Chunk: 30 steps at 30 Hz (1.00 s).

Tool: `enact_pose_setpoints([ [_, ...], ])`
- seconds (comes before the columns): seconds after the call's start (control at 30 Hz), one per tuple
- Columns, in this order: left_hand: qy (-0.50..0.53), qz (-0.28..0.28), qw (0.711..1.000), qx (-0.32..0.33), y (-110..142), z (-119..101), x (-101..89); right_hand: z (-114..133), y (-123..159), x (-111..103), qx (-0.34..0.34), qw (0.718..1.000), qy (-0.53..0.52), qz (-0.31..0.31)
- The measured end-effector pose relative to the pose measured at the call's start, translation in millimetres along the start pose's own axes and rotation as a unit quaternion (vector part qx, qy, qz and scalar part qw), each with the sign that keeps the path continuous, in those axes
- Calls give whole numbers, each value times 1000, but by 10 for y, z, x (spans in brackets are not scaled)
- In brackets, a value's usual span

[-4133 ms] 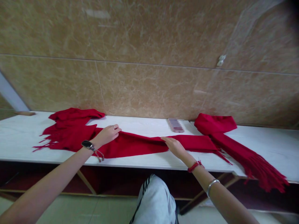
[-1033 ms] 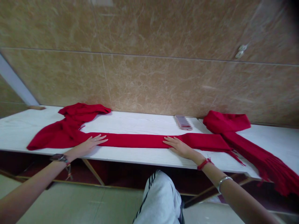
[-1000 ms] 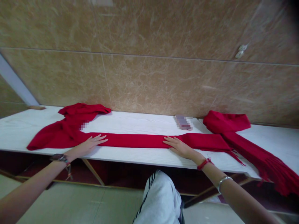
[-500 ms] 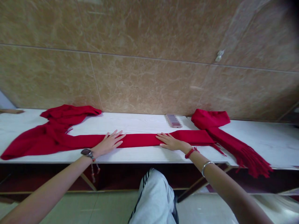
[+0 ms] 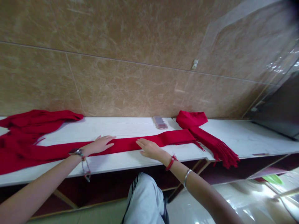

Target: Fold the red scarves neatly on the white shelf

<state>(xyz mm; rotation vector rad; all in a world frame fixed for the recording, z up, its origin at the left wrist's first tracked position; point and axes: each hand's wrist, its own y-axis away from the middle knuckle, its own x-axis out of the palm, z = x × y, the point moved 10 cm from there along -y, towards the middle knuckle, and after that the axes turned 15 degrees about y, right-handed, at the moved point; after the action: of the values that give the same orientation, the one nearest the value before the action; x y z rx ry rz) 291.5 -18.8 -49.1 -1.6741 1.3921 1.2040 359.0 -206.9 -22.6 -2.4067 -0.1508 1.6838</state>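
Note:
A long red scarf point(image 5: 126, 143) lies stretched along a white shelf point(image 5: 245, 140) against a tiled wall. My left hand point(image 5: 99, 145) rests flat on the scarf's middle, fingers stretched out. My right hand point(image 5: 149, 148) lies flat on the scarf a short way to the right, fingers also extended. The scarf's left part bunches into a heap point(image 5: 28, 124) at the far left. A second red scarf point(image 5: 203, 135) with fringe sits at the right, its end hanging over the shelf's front edge.
A pink phone point(image 5: 160, 122) lies by the wall behind the scarf. A dark panel point(image 5: 277, 115) stands at the far right. My knee in grey trousers point(image 5: 144, 199) is below the shelf. A green object point(image 5: 272, 179) lies on the glossy floor.
The view has swung to the right. Both hands have stayed flat on the scarf, now closer together near its middle.

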Motion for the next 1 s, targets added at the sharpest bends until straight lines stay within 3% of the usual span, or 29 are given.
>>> enact_pose_setpoints([
  [0.13,77,47,995,28,-420,-190,-20,256,-231,-122,-6,998,56,28],
  [0.23,110,123,986,-2,-578,-120,55,244,-325,-116,17,996,82,36],
  [0.33,138,143,980,-28,-589,24,27,241,-382,-110,40,997,70,15],
  [0.5,181,120,975,-50,-461,228,-68,581,-591,-174,-10,996,71,-53],
  [0.63,197,111,972,-61,-395,304,-48,745,-835,-129,-29,995,78,-55],
  [0.8,217,107,970,-30,-350,220,-127,656,-948,-165,7,994,85,-70],
  [0.9,284,69,956,-7,-334,68,-356,507,-924,-313,48,992,93,-72],
  [1.0,382,7,924,1,-380,-150,-659,260,-863,-596,80,988,111,-73],
])
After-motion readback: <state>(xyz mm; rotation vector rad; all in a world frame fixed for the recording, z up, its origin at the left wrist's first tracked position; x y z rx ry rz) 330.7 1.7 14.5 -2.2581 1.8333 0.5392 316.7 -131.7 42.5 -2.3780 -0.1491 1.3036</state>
